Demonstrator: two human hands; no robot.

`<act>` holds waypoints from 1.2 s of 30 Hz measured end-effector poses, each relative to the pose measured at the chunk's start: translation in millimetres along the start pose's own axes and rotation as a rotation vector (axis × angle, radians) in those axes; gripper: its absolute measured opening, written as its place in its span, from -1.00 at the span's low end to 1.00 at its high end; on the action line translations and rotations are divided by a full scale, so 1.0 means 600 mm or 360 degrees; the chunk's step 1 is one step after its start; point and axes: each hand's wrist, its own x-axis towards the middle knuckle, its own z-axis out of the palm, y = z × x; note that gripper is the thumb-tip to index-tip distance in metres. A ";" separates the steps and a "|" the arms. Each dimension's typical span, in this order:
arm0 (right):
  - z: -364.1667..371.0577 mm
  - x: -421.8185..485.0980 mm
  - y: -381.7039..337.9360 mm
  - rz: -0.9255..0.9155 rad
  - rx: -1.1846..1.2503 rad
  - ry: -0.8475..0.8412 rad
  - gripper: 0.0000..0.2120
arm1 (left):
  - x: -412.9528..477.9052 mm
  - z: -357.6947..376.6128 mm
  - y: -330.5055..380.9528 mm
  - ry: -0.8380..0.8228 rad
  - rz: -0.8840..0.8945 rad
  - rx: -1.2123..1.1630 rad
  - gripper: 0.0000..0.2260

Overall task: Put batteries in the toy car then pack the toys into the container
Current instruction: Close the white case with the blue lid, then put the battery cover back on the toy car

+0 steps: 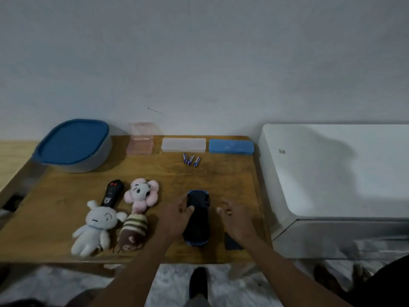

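A dark blue toy car (197, 220) lies upside down near the front of the wooden table (221, 173). My left hand (177, 218) rests against the car's left side, thumb on its underside. My right hand (234, 220) hovers just right of the car, fingers apart and holding nothing. A small black cover (232, 242) lies under my right wrist. Three batteries (190, 160) lie together toward the back. A grey container with a blue lid (73, 145) stands at the back left, lid on. A black remote (112, 192), white plush (95, 227), pink plush (141, 193) and striped brown plush (132, 233) lie at the left.
A pink clear box (141, 140), a white case (183, 144) and a blue case (231, 146) line the table's back edge by the wall. A white appliance (332, 173) stands close on the right. A dark shoe (199, 282) shows on the floor below the table's front edge.
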 end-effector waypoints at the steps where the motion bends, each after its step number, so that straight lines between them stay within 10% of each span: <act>1: 0.007 -0.009 -0.002 0.0012 0.0003 -0.0015 -0.58 | -0.010 -0.001 -0.005 -0.0026 -0.0007 -0.0060 -0.54; 11: 0.063 -0.026 -0.032 0.0366 0.0342 -0.0124 -0.57 | -0.019 -0.007 -0.050 -0.0448 -0.0248 -0.0427 -0.33; 36: 0.077 -0.008 -0.195 0.0239 0.0606 -0.0026 -0.58 | 0.050 -0.156 -0.049 -0.0658 0.0486 -0.0596 -0.22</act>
